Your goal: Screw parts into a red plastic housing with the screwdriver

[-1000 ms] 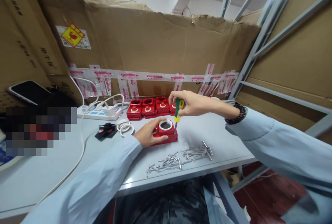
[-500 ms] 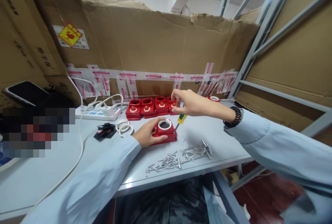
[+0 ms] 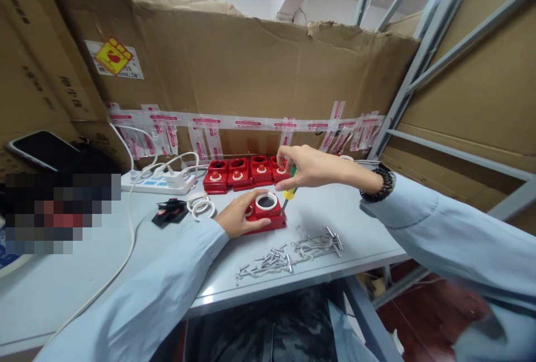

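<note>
Fingers of the right hand are curled round the green and yellow handle of a screwdriver, with the thumb closing from below; part of the handle is hidden, so how tightly each finger bears on it cannot be told. The blade slants down to the left, and its tip is at the right end of a red box, near the front corner; whether it sits in a screw is too small to tell. Spread wide, the left hand spans the box's left part, index finger along the far side and thumb along the near side, both touching it. Between and beyond those digits the box lies flat on the table, a white ring round the dark disc on its top. A red dome partly shows beside the left palm. Just in front of the box is a spread of screws, and to their right a tangle of metal pins and pale strands. Behind it, four more red boxes stand side by side in a row. Loose white rings lie left of the left hand, beside some black pieces, with a power strip farther back.
</note>
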Demonstrator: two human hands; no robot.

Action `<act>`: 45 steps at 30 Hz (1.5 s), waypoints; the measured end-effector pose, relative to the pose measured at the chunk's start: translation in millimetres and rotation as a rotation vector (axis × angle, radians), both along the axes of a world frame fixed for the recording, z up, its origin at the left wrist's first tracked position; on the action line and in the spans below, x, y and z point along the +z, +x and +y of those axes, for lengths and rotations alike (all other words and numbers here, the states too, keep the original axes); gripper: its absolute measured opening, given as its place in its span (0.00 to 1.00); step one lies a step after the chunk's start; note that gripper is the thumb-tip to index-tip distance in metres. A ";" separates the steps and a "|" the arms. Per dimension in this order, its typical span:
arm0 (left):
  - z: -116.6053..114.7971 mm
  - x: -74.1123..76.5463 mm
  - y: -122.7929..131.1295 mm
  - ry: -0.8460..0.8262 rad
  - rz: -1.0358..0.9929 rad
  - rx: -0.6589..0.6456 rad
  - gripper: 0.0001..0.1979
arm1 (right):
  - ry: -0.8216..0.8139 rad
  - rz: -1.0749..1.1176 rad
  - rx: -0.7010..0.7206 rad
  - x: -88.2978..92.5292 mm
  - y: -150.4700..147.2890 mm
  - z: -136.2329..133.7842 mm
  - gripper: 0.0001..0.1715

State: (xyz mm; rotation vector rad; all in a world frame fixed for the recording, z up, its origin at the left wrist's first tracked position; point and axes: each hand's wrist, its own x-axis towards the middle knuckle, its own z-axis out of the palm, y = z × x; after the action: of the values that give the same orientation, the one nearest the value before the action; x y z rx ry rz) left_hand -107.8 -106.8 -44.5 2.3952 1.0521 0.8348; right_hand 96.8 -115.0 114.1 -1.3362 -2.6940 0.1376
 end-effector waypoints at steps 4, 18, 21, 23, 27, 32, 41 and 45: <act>0.1 -0.5 -0.2 -0.015 -0.005 0.002 0.32 | -0.028 0.044 -0.041 -3.1 3.9 1.2 0.22; -0.6 0.6 -1.3 -0.001 0.015 0.011 0.31 | 0.053 0.240 0.050 -9.9 4.9 0.3 0.17; -0.3 0.5 -1.2 -0.013 0.000 0.004 0.31 | 0.084 0.276 0.027 -15.1 6.3 0.9 0.16; 0.2 -0.3 -1.1 -0.022 -0.009 0.000 0.31 | 0.116 0.301 0.013 -16.9 6.3 0.7 0.15; 1.9 -2.9 -1.0 -0.015 -0.003 0.005 0.32 | 0.136 0.385 0.033 -11.3 7.9 -3.5 0.17; -2.4 1.8 -1.3 0.027 0.066 0.052 0.33 | 0.137 0.494 0.078 -1.9 12.0 -18.5 0.15; -30.8 26.0 2.4 0.440 0.124 -0.086 0.09 | 0.034 0.550 0.103 -21.0 6.4 -35.0 0.14; -38.8 21.4 7.6 0.391 0.160 -0.163 0.07 | 0.072 0.565 0.105 -19.9 9.7 -29.7 0.14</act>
State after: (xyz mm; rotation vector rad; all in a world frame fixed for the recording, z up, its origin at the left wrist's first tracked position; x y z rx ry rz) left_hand -100.2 -145.6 -23.1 2.8717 0.7903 0.8672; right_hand 106.6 -144.7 94.2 -0.9516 -2.2603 0.3638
